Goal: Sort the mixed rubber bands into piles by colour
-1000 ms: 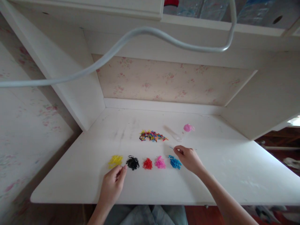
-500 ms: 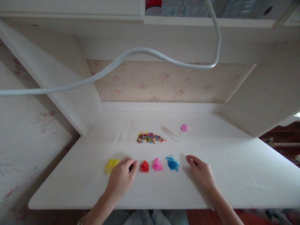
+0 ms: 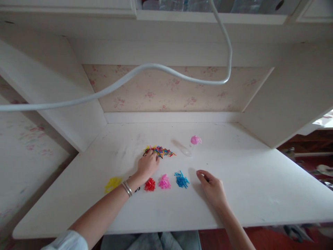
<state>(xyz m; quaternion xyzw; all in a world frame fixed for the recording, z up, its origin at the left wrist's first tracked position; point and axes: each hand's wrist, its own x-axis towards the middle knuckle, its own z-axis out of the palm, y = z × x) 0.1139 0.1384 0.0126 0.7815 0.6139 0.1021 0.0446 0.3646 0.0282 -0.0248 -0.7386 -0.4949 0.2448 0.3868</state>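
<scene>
1. Nearest: my left forearm, with a silvery bracelet at the wrist, crosses the white table and partly covers the black bands.
2. My right hand, to the right of the row and apart from it. Its fingers curl inward, thumb and forefinger tips close together; whether a band lies between them I cannot tell.
3. The row, left to right: yellow bands, black, red bands, pink bands, blue bands. Blue lies nearest my right fingertips.
4. My left hand, reaching past the row. Its fingers bend down at the mixed heap; whether they grasp a band I cannot tell.
5. The mixed heap, beyond the row. Its long axis runs left to right, narrowing rightward. My left fingers meet its near left part, most of it extending to their right; from my right fingers it lies farther off, leftward and beyond.
6. Farthest: a clear object and, beyond it, a pink object, both right of the heap.
</scene>
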